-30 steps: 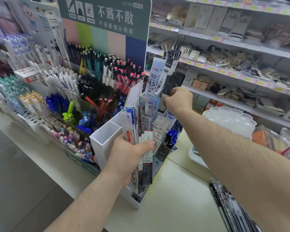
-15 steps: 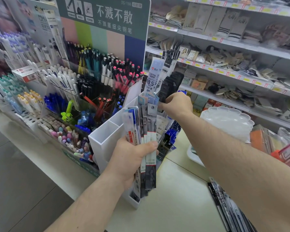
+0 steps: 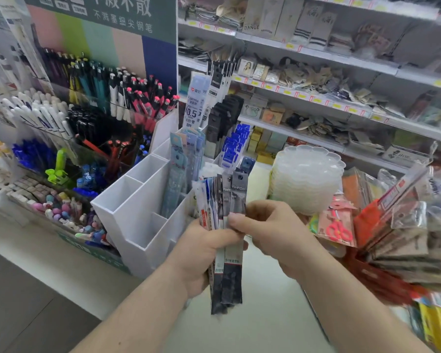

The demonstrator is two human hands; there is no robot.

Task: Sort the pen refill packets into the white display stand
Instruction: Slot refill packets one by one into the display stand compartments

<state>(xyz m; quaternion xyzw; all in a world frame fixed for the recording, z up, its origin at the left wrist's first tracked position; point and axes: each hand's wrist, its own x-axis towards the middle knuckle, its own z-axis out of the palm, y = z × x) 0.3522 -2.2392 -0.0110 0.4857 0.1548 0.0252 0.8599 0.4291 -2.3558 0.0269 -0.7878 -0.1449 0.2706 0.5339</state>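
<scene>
A left hand (image 3: 201, 253) grips a fanned bunch of packets (image 3: 225, 240) upright, just near-right of the white stand (image 3: 135, 225). The right hand (image 3: 270, 230) pinches the front dark packet, apparently picking one out. Next it needs a matching compartment in the stand.

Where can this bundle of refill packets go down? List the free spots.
Free: the front-left compartments of the white display stand, beside the pen racks, and the pale counter below both hands. Crowded: the stand's rear slots holding refill packets, and the counter's right side with the plastic trays and scissors packs.
</scene>
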